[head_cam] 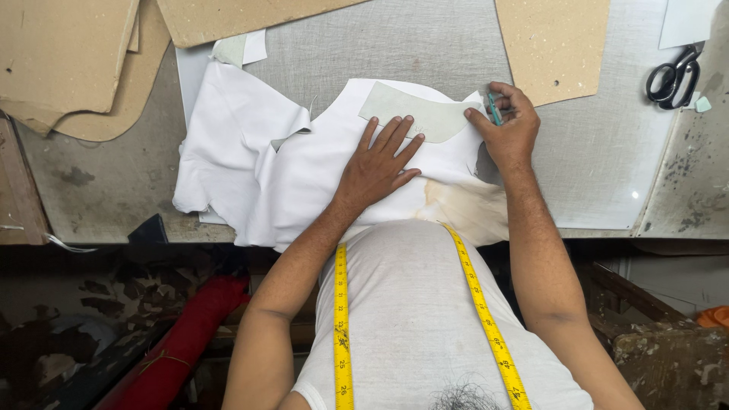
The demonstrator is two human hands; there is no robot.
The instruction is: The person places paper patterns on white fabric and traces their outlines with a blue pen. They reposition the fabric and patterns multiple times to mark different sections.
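A white piece of fabric (258, 152) lies spread on the grey work table (592, 167). A pale green pattern piece (425, 114) rests on top of the fabric. My left hand (378, 163) presses flat on the fabric and on the lower edge of the pattern, fingers spread. My right hand (507, 125) sits at the pattern's right tip and pinches a small teal piece of tailor's chalk (494, 108). A yellow measuring tape (341, 319) hangs around my neck and down my white shirt.
Brown cardboard patterns lie at the back left (68, 61), back middle (243, 15) and back right (554, 42). Black scissors (672, 76) and a small green chalk (703, 105) sit at the far right. A red fabric roll (182, 342) leans below the table.
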